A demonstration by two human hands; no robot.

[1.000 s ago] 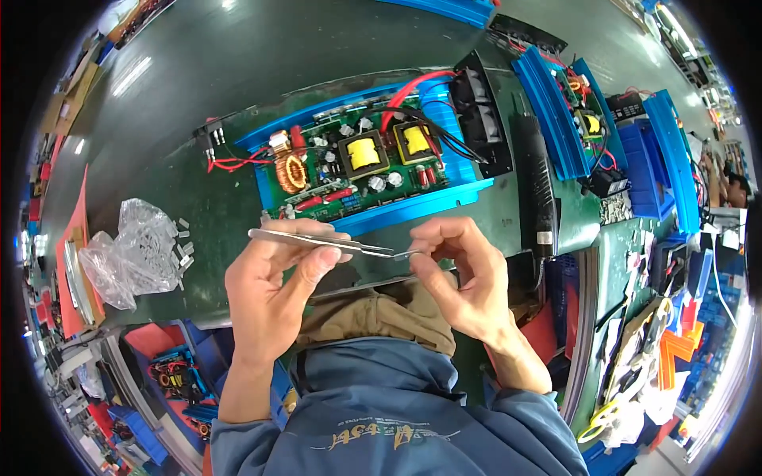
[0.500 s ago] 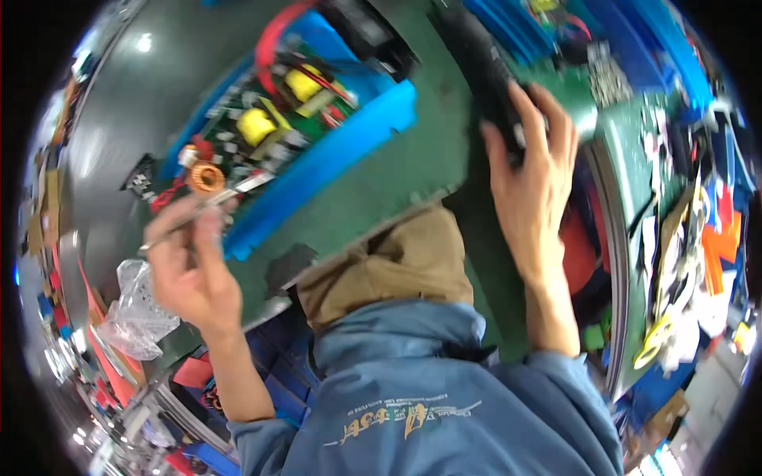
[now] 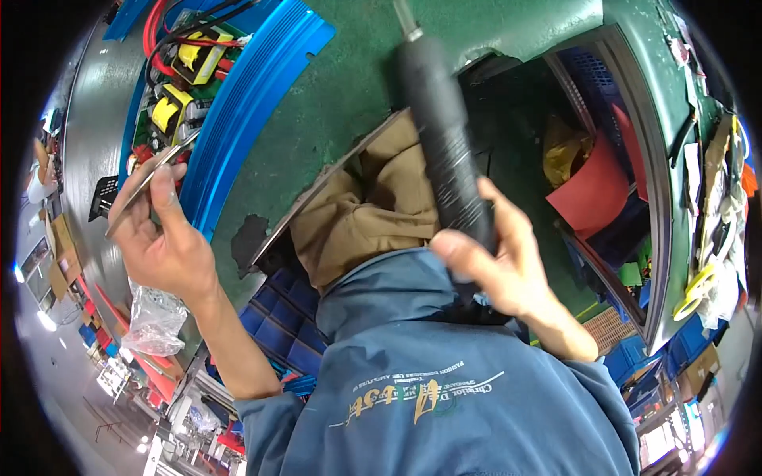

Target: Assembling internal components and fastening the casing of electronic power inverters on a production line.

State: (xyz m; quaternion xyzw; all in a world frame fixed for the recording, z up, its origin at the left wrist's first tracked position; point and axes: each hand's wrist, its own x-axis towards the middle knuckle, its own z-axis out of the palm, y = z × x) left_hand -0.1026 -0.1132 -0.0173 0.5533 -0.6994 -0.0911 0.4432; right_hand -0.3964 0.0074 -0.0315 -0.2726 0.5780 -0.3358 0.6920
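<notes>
My left hand (image 3: 167, 250) pinches metal tweezers (image 3: 144, 189), whose tip lies against the near end of a blue metal housing (image 3: 242, 111). Inside that housing sits a circuit board with yellow-wrapped transformers (image 3: 165, 113), red wires (image 3: 151, 36) and black wires. In my right hand (image 3: 512, 266) is a black electric screwdriver (image 3: 446, 135), gripped round its lower end in front of my lap. Its metal bit (image 3: 405, 14) points away from me, slightly blurred. The screwdriver hides part of the bench edge behind it.
The green bench top (image 3: 349, 71) has a cut-out on the right, with a red sheet (image 3: 595, 190) below it. A clear plastic bag (image 3: 155, 321) hangs at the left. Yellow-handled scissors (image 3: 694, 289) lie by white scraps at the far right. Blue bins (image 3: 290, 317) stand under the bench.
My right hand has lifted the screwdriver off the bench and drawn it toward my body. My left hand still holds the tweezers. The view has shifted, so the housing appears farther up and left.
</notes>
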